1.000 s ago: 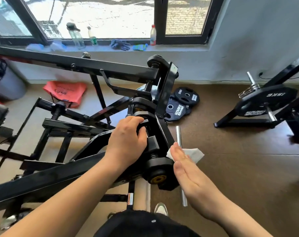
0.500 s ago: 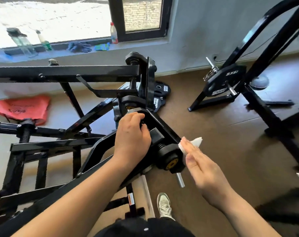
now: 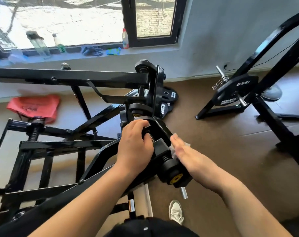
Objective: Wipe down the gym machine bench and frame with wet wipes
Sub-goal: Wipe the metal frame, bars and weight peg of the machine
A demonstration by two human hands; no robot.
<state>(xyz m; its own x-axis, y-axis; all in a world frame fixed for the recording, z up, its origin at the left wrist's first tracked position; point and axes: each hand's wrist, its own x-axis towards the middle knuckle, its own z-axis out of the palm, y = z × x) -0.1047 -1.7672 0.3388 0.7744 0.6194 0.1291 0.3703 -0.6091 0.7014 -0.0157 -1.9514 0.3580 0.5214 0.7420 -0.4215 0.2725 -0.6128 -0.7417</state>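
The frame (image 3: 80, 77) was glossy black steel: one long bar ran level, and angled arms met at a pivot with a yellow-capped hub (image 3: 175, 179). The white wipe (image 3: 173, 151) sat crumpled against an arm, pressed under the right hand (image 3: 188, 154).

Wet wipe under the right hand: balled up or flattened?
Flattened, apparently: the right hand presses the wet wipe against the frame with straight fingers. Only white edges show, so folds cannot be told.

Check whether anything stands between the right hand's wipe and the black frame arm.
Nothing visible does. The right hand presses the wet wipe flat against the frame arm; the left hand grips the arm's other side.
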